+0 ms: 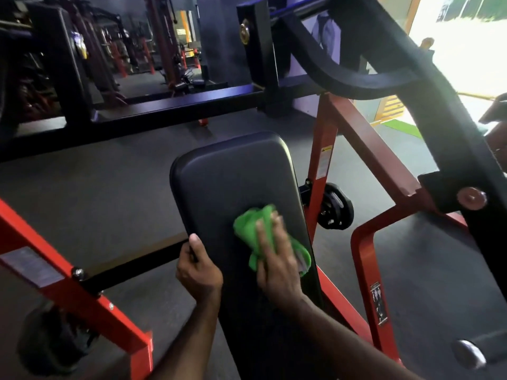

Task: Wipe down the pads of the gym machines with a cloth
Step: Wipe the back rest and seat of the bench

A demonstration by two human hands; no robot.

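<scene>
1. Right hand [277, 259] presses a crumpled green cloth [253, 229] flat-fingered on the long black padded bench [233, 182].
2. Left hand [197, 270] grips the pad's 9 o'clock edge.
3. Red steel frame [365, 149] and black weight plate [333, 207] crowd 3 o'clock; dark rubber floor [96, 193] lies open at 10 o'clock.

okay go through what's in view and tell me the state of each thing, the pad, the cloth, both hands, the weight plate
Black pad: tilted, being wiped partway along.
Green cloth: bunched, pressed flat on the pad.
Right hand: fingers spread, pressing the cloth.
Left hand: curled round the pad's left edge, steadying it.
Weight plate: mounted on the red frame beside the pad.
</scene>
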